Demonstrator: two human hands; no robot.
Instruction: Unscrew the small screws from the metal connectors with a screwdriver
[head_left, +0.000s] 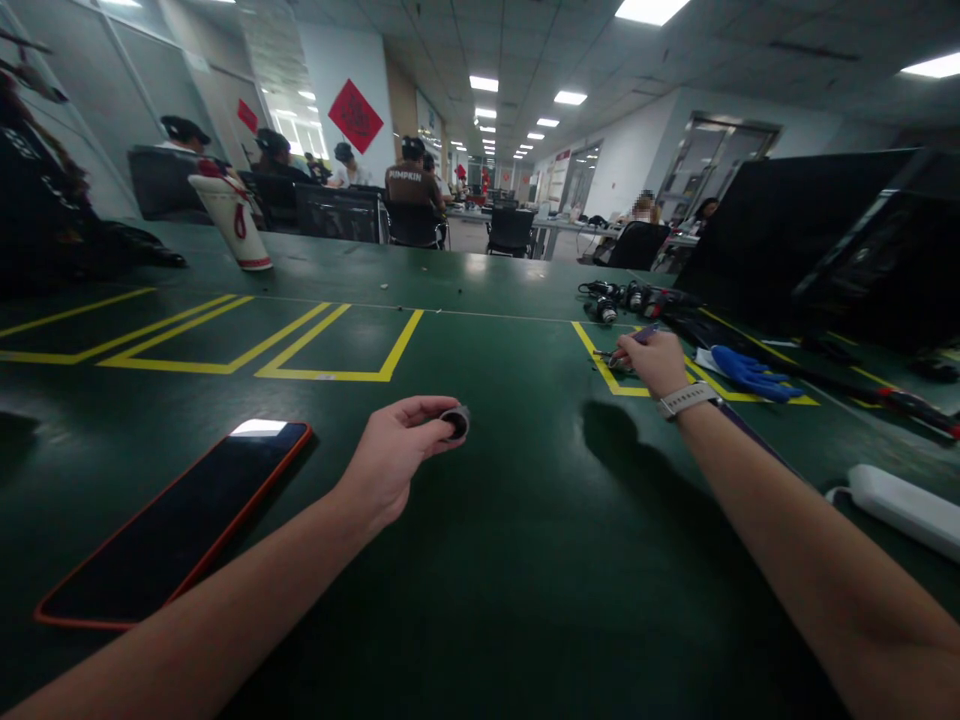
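Observation:
My left hand [401,445] is closed in a pinch around a small grey metal ring-shaped part [461,424], held a little above the green table [480,600]. Its dark hollow end faces me. Farther off on the right, my right hand [655,360], with a watch on its wrist, has its fingers drawn together over small metal pieces [621,362] inside a yellow tape outline [590,350]. Something dark purple shows at its fingertips, too small to name. What those fingers grip, if anything, is unclear.
An orange-edged phone [180,515] lies at the left. Blue gloves [750,372] and black-and-silver parts [607,300] lie right and far right. A white cup [238,225] stands at the back left. A white device [904,508] sits near the right edge. People sit beyond the table.

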